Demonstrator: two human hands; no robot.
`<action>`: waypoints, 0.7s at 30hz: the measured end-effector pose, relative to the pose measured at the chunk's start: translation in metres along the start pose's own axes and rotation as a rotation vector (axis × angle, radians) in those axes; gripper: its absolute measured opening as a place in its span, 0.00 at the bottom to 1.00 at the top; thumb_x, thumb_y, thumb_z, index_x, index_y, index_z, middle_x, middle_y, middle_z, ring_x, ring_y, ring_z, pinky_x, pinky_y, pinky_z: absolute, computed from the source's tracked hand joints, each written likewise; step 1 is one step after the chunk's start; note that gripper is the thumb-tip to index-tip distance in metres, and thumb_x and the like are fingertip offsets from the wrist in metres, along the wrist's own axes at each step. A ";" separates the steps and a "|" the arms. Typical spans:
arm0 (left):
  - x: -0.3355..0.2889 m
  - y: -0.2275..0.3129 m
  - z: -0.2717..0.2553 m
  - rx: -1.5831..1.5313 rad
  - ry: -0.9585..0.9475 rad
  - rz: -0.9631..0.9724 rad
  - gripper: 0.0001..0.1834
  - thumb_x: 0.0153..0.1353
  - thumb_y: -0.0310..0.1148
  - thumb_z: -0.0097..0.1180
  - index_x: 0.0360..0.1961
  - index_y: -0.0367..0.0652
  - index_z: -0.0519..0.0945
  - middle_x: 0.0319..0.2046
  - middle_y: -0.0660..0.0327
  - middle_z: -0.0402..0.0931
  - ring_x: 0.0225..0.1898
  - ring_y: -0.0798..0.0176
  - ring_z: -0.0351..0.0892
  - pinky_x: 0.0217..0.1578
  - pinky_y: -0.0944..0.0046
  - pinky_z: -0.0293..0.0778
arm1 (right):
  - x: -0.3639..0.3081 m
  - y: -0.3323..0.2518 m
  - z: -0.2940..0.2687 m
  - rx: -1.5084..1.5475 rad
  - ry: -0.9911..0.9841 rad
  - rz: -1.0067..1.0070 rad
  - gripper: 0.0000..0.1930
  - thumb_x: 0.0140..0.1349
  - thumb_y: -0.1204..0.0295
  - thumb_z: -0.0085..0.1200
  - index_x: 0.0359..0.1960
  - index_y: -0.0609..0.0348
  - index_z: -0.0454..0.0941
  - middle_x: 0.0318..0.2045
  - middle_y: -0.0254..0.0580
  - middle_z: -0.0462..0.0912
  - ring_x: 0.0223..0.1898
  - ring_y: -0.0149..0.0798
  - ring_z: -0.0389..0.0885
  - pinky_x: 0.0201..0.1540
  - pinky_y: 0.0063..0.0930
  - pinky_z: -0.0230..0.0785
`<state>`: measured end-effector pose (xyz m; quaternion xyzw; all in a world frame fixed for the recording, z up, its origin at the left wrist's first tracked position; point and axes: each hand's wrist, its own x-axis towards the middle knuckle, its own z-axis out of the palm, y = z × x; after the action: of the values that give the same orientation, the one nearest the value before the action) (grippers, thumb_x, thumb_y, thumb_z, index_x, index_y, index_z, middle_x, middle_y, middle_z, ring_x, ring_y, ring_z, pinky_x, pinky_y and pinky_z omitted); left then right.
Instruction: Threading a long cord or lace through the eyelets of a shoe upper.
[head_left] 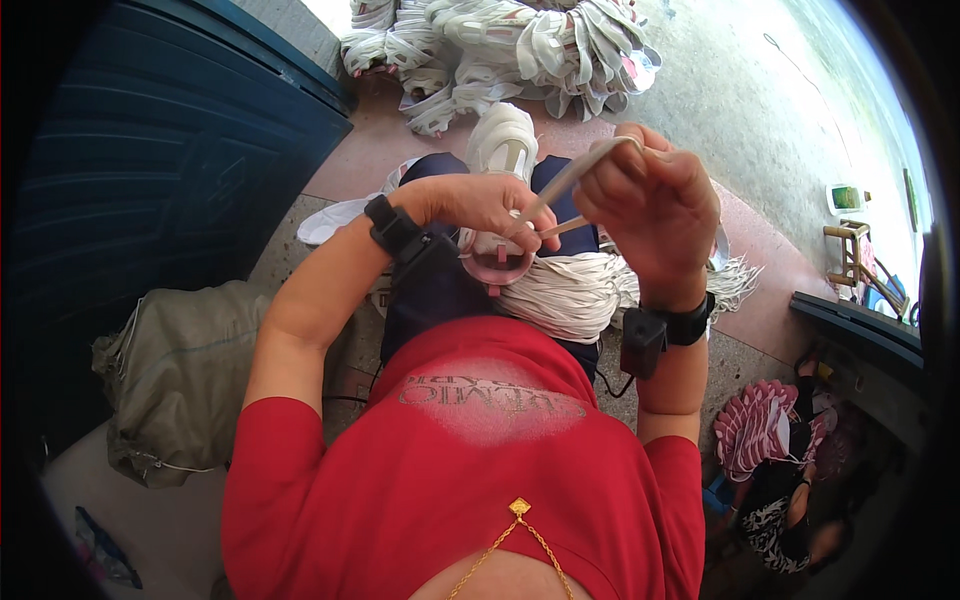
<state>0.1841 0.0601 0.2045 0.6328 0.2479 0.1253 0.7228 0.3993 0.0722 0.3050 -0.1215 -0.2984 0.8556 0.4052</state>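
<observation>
A white shoe upper (502,140) with a pink-lined opening lies between my knees, toe pointing away. My left hand (497,208) is over its lacing area, fingers pinched on a whitish shoelace (580,172). Raised higher to the right, my right hand (650,200) is closed around the same lace, which runs taut between the two hands. My left fingers partly hide where the lace meets the upper. Just right of the shoe opening, a thick bundle of white shoelaces (570,295) rests across my thigh.
Beyond my knees is a big heap of white shoe uppers (520,50). A dark blue door (170,150) and a stuffed sack (190,375) stand at left. At lower right, a person (780,515) is beside pink shoe uppers (760,425). A wooden stool (848,250) is far right.
</observation>
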 end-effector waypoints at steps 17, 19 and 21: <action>-0.082 -0.042 -0.009 0.303 0.867 -0.336 0.13 0.69 0.33 0.53 0.46 0.37 0.85 0.30 0.66 0.80 0.28 0.75 0.73 0.30 0.72 0.70 | -0.076 0.139 -0.153 -1.623 0.088 0.064 0.06 0.63 0.74 0.51 0.35 0.63 0.80 0.34 0.51 0.83 0.40 0.57 0.80 0.44 0.45 0.72; -0.082 -0.076 0.014 0.326 0.814 -0.346 0.13 0.67 0.33 0.54 0.46 0.38 0.85 0.32 0.62 0.83 0.30 0.72 0.77 0.32 0.69 0.73 | -0.067 0.143 -0.143 -1.681 0.128 -0.054 0.06 0.63 0.74 0.50 0.32 0.62 0.78 0.33 0.50 0.82 0.39 0.55 0.79 0.43 0.46 0.71; -0.080 -0.092 0.033 0.446 0.806 -0.313 0.13 0.67 0.33 0.54 0.46 0.36 0.85 0.33 0.58 0.85 0.31 0.69 0.80 0.34 0.66 0.75 | -0.061 0.145 -0.139 -1.724 0.147 -0.124 0.05 0.63 0.75 0.50 0.32 0.61 0.78 0.33 0.49 0.82 0.39 0.54 0.78 0.43 0.46 0.71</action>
<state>0.1215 -0.0228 0.1330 0.6284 0.6211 0.1939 0.4263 0.4115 0.0113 0.1045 -0.4246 -0.8220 0.2973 0.2359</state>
